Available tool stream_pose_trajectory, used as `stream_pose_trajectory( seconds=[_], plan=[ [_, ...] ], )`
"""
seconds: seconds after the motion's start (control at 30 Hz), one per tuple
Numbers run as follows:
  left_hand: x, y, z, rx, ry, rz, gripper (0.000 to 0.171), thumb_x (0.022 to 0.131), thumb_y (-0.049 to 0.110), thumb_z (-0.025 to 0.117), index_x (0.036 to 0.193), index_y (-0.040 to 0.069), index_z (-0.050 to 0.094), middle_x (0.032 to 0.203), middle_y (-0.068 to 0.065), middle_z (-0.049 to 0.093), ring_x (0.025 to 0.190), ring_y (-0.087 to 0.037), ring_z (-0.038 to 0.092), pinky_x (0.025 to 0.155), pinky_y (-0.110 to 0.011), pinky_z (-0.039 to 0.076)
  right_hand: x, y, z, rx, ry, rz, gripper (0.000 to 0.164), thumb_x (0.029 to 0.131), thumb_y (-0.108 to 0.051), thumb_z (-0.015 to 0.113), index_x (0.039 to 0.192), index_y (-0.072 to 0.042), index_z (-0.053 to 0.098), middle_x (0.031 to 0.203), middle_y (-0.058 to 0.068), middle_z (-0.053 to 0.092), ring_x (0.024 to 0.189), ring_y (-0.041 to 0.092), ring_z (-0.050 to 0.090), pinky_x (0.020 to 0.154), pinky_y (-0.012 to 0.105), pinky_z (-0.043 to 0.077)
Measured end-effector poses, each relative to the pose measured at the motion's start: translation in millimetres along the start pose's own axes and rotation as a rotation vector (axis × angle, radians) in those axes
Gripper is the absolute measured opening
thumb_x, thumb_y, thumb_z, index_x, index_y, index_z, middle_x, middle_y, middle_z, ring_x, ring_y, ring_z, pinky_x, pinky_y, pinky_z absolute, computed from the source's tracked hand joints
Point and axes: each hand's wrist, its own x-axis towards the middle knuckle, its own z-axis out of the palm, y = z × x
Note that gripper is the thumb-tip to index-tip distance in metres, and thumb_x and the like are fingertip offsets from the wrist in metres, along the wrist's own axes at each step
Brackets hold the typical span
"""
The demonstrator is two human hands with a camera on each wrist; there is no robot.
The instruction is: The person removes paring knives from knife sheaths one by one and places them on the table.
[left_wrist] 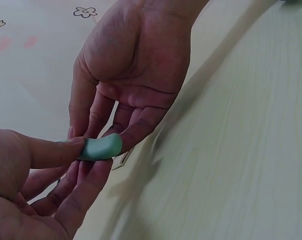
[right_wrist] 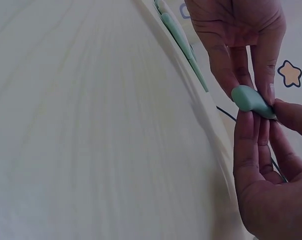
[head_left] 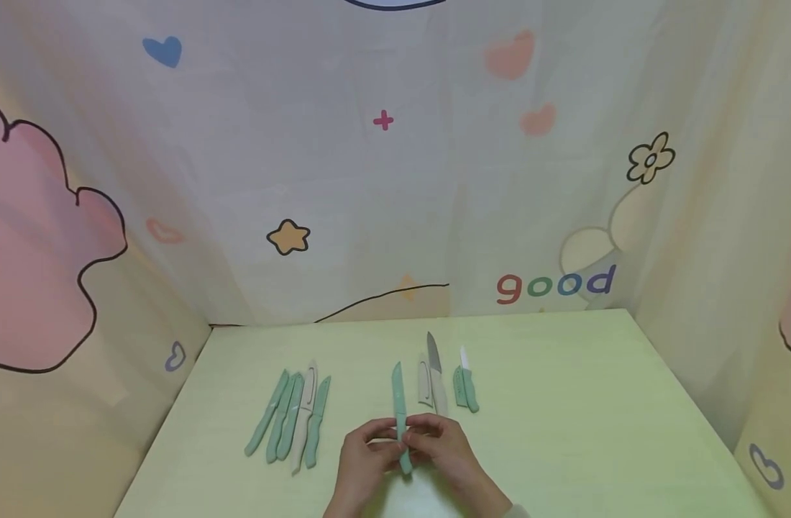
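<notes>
While pinched in left hand and right hand: green sheathed knife; leftward, five green-and-white sheathed knives; rightward, two bare-bladed knives.

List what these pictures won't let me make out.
Head view: part of the handle of the held green knife, covered by the left hand and right hand.
Head view: the handle end of the pale knife, behind the right hand.
Head view: marks on the small green sheath, too small to read.
Right wrist view: row of knives, cut off by the top edge.
</notes>
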Motion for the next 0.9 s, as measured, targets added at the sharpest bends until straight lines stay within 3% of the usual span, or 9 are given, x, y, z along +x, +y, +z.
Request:
stream_pose_trajectory(
  seconds=[0.9],
  plan=[
    [-4.1, 2.7, -0.1, -0.031, -0.026, -0.011, 0.037, 0.08, -0.003, 0.071, 0.117, -0.001, 0.065, 0.098, -0.014, 0.065, 0.084, -0.023, 0.066, 0.068, -0.039, 0.062, -3.0, -3.0, -2.8, -0.007, -0.035, 0.003, 0.033, 0.087, -0.005, 0.069, 0.113, 0.013, 0.059, 0.088, 0.005, 0.066, 0.082, 0.021, 0.063, 0.07, 0.032, 0.06]
  ],
)
